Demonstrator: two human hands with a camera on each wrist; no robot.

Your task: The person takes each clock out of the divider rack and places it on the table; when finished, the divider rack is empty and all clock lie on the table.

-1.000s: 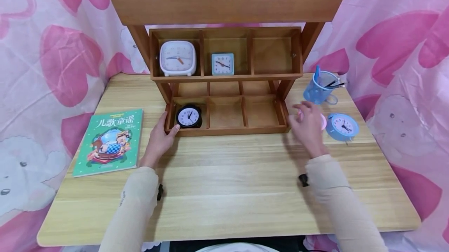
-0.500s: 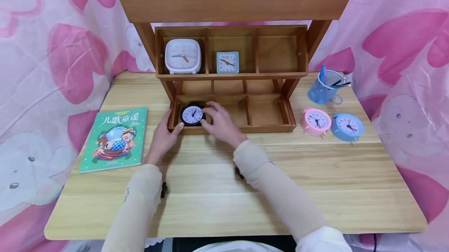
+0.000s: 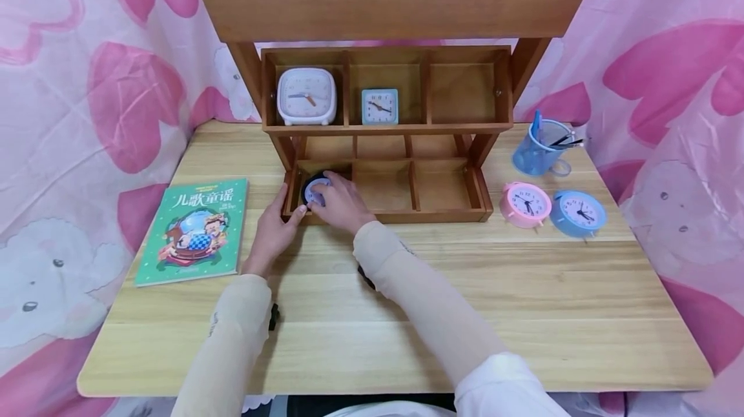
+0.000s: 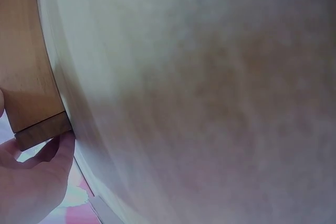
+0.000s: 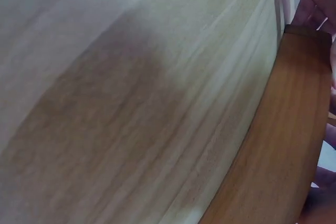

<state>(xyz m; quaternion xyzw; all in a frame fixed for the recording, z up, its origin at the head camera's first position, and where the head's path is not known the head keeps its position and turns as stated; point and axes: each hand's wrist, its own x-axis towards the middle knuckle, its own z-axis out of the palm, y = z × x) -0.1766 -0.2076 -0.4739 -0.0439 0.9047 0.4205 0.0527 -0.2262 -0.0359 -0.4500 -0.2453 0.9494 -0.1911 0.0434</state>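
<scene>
In the head view, a black round alarm clock [image 3: 314,191] with a white dial sits in the bottom left compartment of a brown wooden shelf [image 3: 395,217]. My right hand [image 3: 343,205] holds this clock from the right, its fingers covering much of the dial. At the bottom tray's left front corner, my left hand [image 3: 272,233] grips the wood, thumb at the front and fingers along the side. The left wrist view shows this hand [image 4: 37,187] at the tray's corner. On the middle tier stand a white clock [image 3: 307,97] and a small light-blue square clock [image 3: 380,107].
Right of the shelf, a pink alarm clock [image 3: 526,205] and a blue alarm clock [image 3: 578,213] stand side by side on the table [image 3: 407,314]. Behind them is a blue cup [image 3: 535,153] with pens. A green book [image 3: 194,236] lies at the left.
My right hand has left the pink clock at the right, crossed leftward and taken hold of the black clock. My left hand has stayed at the tray's corner.
</scene>
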